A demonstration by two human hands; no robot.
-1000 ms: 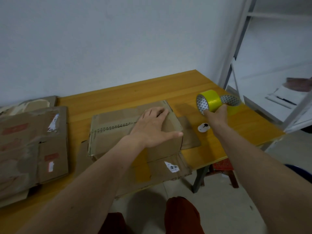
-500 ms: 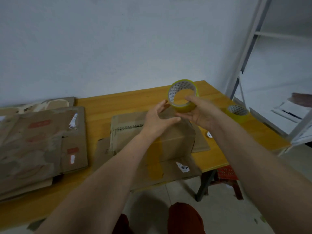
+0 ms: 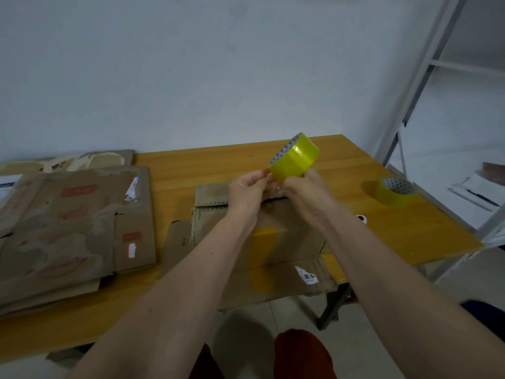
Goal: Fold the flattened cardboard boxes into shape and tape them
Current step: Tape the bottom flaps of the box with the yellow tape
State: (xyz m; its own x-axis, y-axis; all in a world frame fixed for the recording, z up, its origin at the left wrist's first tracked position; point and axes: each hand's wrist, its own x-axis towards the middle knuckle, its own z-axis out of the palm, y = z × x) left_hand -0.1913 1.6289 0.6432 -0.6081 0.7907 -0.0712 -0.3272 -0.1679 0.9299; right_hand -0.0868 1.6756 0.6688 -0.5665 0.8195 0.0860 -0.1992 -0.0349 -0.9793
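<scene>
Yellow tape roll (image 3: 296, 157) pinched between left hand (image 3: 247, 188) and right hand (image 3: 306, 191), raised above folded box (image 3: 284, 236).

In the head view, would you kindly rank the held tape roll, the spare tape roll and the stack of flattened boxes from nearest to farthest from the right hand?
1. Held tape roll: gripped by the right hand, just above it.
2. Spare tape roll: on the table to the right.
3. Stack of flattened boxes: far left of the table, beyond the left hand.
</scene>
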